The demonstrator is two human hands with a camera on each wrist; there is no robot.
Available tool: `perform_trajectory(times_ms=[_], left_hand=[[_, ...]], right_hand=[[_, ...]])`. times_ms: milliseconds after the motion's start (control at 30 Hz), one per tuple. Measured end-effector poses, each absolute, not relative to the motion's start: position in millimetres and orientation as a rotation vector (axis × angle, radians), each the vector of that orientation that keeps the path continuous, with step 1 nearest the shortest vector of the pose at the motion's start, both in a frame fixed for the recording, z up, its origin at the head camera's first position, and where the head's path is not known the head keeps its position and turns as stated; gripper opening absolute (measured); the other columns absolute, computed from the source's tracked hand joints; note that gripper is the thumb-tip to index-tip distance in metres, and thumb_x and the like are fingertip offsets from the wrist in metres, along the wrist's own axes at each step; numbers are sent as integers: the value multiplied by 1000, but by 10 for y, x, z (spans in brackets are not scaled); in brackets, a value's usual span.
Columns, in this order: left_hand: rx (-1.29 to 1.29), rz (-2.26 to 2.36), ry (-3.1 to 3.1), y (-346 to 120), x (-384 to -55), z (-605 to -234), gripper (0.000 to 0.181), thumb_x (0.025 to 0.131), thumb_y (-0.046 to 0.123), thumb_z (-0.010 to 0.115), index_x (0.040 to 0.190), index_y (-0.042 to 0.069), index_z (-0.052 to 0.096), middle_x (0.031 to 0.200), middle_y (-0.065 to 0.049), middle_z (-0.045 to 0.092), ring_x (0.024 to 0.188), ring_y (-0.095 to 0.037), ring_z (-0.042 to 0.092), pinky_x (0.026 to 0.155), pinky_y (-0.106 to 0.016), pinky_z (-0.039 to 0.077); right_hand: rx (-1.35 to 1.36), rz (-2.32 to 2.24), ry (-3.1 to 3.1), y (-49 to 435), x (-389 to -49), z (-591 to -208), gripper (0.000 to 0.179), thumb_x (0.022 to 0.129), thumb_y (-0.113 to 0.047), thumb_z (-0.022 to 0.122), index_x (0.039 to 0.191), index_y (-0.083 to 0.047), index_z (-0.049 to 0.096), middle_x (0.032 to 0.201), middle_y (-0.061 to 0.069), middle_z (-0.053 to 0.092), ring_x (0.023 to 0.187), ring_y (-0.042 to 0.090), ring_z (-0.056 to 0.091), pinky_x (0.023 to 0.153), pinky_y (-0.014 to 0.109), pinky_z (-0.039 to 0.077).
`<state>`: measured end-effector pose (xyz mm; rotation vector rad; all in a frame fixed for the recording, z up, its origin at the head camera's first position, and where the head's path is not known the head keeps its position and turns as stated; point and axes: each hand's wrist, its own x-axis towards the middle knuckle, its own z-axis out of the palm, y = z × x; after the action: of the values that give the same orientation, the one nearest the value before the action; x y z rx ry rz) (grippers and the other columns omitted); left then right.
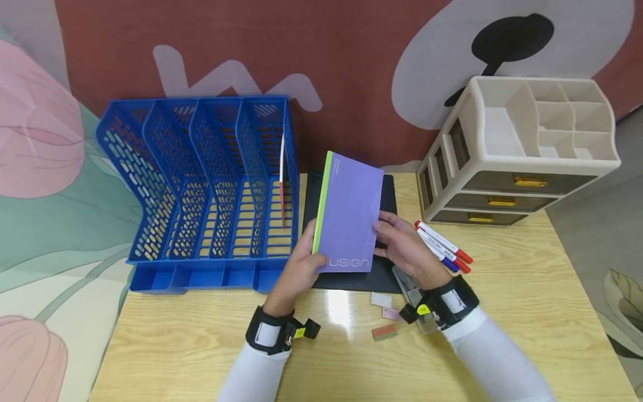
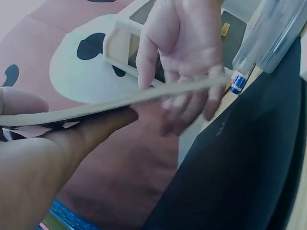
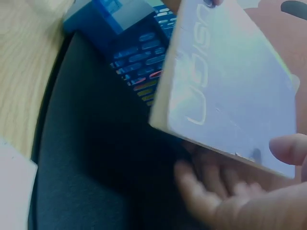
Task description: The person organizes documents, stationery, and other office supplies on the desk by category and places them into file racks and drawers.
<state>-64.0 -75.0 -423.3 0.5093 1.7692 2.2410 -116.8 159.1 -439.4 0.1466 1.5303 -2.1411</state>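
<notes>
A purple notebook (image 1: 350, 215) with a lime-green spine and "USIGN" printed on it is held up above a black flat board (image 1: 389, 192). My left hand (image 1: 300, 262) grips its lower left, thumb on the cover; the left wrist view shows fingers (image 2: 103, 127) underneath. At the right edge is my right hand (image 1: 404, 245). Its thumb (image 3: 288, 147) touches the cover near the edge, and its other fingers, blurred, reach below the notebook (image 3: 235, 96).
A blue file rack (image 1: 183, 262) with a red-and-white stick stands left. At right are a white drawer organizer (image 1: 545, 164) and several markers (image 1: 444, 245). Small paper pads (image 1: 380, 300), a red-green block (image 1: 384, 333) and a clear case (image 1: 427, 324), partly hidden, lie nearer.
</notes>
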Motion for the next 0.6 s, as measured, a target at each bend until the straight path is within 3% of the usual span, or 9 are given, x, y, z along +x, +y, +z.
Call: perform_trajectory(times_ms=[100,200,467,600], left_hand=[[518,2267,1743,-740,-627,-4281,82,75,-21,32,151,7,17,151,-28,35,133,-40,42,107,-60,34],[487,2219,1813,-754,-609,-4312,79,78,-18,38,150,11,22,147,-24,43,129,-36,48,106,-59,38],[443,2130,1887,-870,-620,-4354,59,92,-4,53,147,10,33,141,-20,49,122,-32,55,95,-45,53],[432,2085,1935,-906,-650,-4303,64,93,3,59,150,13,31,139,-23,51,117,-34,59,85,-43,58]], right_hand=[[79,-2190,1480,1595,-1145,-4426,35,101,-3,46,134,-3,34,105,1,68,95,15,66,77,37,59],[40,-2261,1451,1619,-1122,-4439,27,99,3,45,123,-6,39,100,2,70,88,15,67,70,32,60],[-81,-2307,1416,1762,-1049,-4479,23,97,10,45,113,-7,45,99,4,71,83,16,67,64,27,58],[-184,-2291,1428,1792,-1033,-4511,22,96,10,47,110,-7,47,98,3,73,82,15,67,63,25,57]])
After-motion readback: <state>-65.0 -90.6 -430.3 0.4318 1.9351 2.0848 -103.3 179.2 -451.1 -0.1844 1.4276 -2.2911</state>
